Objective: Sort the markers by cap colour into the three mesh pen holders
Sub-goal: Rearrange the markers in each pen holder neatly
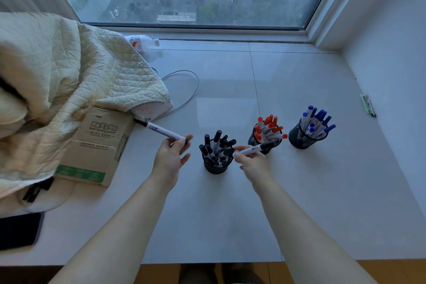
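Three black mesh pen holders stand in a row on the grey sill. The left holder (215, 166) is packed with black-capped markers, the middle holder (253, 140) holds red-capped ones, the right holder (302, 139) blue-capped ones. My left hand (171, 153) grips a white marker with a black cap (161, 131), its cap pointing left toward the box. My right hand (250, 158) holds another black-capped marker (255, 148) level, just right of the left holder and in front of the middle one.
A cardboard box (96, 145) and a quilted blanket (69, 80) crowd the left side. A cable (191, 92) loops behind. A dark phone (18, 229) lies near left. Some pens (368, 105) rest by the right wall. A plastic bottle (144, 42) lies near the window.
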Demonstrator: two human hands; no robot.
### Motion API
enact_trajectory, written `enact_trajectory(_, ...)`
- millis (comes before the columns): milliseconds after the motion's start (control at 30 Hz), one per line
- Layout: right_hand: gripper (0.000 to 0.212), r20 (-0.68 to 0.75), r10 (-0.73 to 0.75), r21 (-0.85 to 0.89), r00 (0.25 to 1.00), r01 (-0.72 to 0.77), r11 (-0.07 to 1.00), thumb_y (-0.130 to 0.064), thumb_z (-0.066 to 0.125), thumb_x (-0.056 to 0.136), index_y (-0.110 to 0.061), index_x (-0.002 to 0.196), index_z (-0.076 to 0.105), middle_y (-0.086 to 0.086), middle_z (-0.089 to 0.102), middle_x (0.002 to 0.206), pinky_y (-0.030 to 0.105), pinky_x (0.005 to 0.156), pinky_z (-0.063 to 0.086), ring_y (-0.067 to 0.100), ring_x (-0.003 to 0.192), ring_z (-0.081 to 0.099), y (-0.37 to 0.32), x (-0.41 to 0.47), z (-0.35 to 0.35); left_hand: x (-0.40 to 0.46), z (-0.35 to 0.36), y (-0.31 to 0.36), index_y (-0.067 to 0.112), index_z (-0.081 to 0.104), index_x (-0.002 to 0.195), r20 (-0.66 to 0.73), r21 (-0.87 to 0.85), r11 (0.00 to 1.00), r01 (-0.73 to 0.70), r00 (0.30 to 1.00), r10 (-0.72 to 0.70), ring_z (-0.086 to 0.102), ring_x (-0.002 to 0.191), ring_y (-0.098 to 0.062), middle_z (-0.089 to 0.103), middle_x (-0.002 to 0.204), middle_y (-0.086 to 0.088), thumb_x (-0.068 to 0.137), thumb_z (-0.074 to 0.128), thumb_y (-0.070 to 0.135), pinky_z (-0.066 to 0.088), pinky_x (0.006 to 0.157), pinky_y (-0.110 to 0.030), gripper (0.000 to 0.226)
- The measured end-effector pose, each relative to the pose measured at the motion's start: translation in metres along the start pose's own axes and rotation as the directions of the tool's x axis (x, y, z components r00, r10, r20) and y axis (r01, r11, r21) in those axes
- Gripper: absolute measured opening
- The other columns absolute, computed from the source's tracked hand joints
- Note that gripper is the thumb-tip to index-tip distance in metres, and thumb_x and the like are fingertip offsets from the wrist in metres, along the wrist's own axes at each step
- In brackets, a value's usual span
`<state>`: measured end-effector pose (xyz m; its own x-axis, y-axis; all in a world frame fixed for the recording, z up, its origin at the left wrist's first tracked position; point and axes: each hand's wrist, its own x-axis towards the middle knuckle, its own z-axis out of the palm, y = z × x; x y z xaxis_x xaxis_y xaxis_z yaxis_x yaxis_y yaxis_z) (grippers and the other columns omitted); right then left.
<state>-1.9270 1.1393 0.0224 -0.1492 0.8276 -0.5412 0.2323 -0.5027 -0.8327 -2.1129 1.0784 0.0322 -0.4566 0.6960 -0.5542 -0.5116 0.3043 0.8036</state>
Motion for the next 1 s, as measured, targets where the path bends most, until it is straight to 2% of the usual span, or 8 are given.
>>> enact_trajectory(133, 0.011, -0.009, -0.079, -0.114, 0.997, 0.077, 0.99, -0.009, 0.056, 0.087, -0.008, 0.093, 0.065, 0.007, 0.063, 0.089, 0.03, 0.062, 0.05, 0.012, 0.073, 0.057, 0.0, -0.001, 0.007, 0.003, 0.001, -0.003, 0.018, 0.047, 0.092, -0.003, 0.155, 0.987, -0.045, 0.999, 0.047, 0.06, 0.093, -0.004, 0.068, 0.097, 0.007, 0.096, 0.048, 0.019, 0.048, 0.078, -0.027, 0.004)
enact_trajectory(233, 0.007, -0.051, -0.123, -0.149, 0.991, 0.114, 0.982, -0.013, 0.058, 0.086, -0.015, 0.088, 0.064, 0.012, 0.065, 0.082, 0.038, 0.068, 0.052, 0.019, 0.074, 0.06, 0.001, -0.004, 0.008, 0.006, 0.0, -0.005, 0.017, 0.052, 0.093, -0.022, 0.226, 0.973, -0.053, 0.998, 0.059, 0.06, 0.091, -0.004, 0.067, 0.094, 0.008, 0.094, 0.052, 0.02, 0.046, 0.073, -0.025, 0.003)
enact_trajectory(300, 0.006, -0.063, -0.152, -0.158, 0.986, 0.141, 0.977, -0.017, 0.06, 0.084, -0.021, 0.088, 0.062, -0.001, 0.068, 0.08, 0.038, 0.074, 0.053, 0.016, 0.081, 0.066, 0.003, -0.007, 0.007, 0.008, 0.0, -0.007, 0.021, 0.057, 0.087, -0.04, 0.266, 0.962, -0.057, 0.997, 0.07, 0.059, 0.089, -0.004, 0.065, 0.091, 0.01, 0.091, 0.056, 0.021, 0.044, 0.069, -0.024, 0.004)
enact_trajectory(400, 0.007, -0.077, -0.193, -0.205, 0.978, 0.174, 0.963, -0.018, 0.062, 0.083, -0.024, 0.085, 0.058, -0.011, 0.067, 0.073, 0.028, 0.067, 0.053, 0.0, 0.072, 0.066, 0.009, -0.009, 0.007, 0.01, -0.002, -0.012, 0.024, 0.061, 0.084, -0.048, 0.325, 0.944, -0.058, 0.996, 0.078, 0.059, 0.088, -0.008, 0.063, 0.088, 0.009, 0.087, 0.061, 0.023, 0.043, 0.071, -0.025, 0.003)
enact_trajectory(500, 0.006, -0.1, -0.191, -0.262, 0.976, 0.16, 0.952, -0.015, 0.062, 0.081, -0.019, 0.083, 0.059, -0.002, 0.067, 0.074, 0.016, 0.053, 0.042, -0.001, 0.059, 0.058, 0.011, -0.006, 0.007, 0.01, -0.006, -0.018, 0.026, 0.061, 0.084, -0.065, 0.377, 0.925, -0.053, 0.994, 0.083, 0.061, 0.088, -0.01, 0.065, 0.087, 0.007, 0.084, 0.064, 0.024, 0.044, 0.076, -0.029, 0.004)
enact_trajectory(700, 0.013, -0.029, -0.206, -0.456, 0.978, 0.171, 0.874, -0.011, 0.058, 0.086, -0.018, 0.088, 0.069, 0.006, 0.052, 0.097, 0.025, 0.065, 0.043, 0.02, 0.081, 0.055, 0.013, 0.004, 0.014, 0.009, -0.013, -0.03, 0.026, 0.057, 0.086, -0.078, 0.383, 0.923, -0.034, 0.995, 0.069, 0.064, 0.087, -0.015, 0.066, 0.088, 0.003, 0.08, 0.067, 0.019, 0.049, 0.076, -0.028, 0.013)
enact_trajectory(833, 0.01, -0.052, -0.167, -0.386, 0.985, 0.135, 0.913, -0.016, 0.059, 0.085, -0.019, 0.091, 0.066, 0.007, 0.057, 0.098, 0.021, 0.062, 0.04, 0.014, 0.077, 0.057, 0.016, 0.004, 0.015, 0.006, -0.015, -0.038, 0.024, 0.061, 0.089, -0.057, 0.393, 0.92, 0.003, 0.998, 0.021, 0.066, 0.087, -0.012, 0.067, 0.091, 0.002, 0.077, 0.071, 0.022, 0.052, 0.086, -0.032, 0.016)
enact_trajectory(1000, 0.004, -0.166, -0.271, -0.248, 0.948, 0.226, 0.942, -0.019, 0.057, 0.087, -0.022, 0.086, 0.056, -0.003, 0.064, 0.073, 0.008, 0.053, 0.04, -0.003, 0.061, 0.058, 0.018, -0.003, 0.018, 0.0, -0.01, -0.047, 0.029, 0.065, 0.089, -0.031, 0.444, 0.896, 0.012, 1.0, 0.002, 0.066, 0.087, -0.01, 0.069, 0.093, 0.004, 0.075, 0.071, 0.028, 0.052, 0.09, -0.035, 0.015)
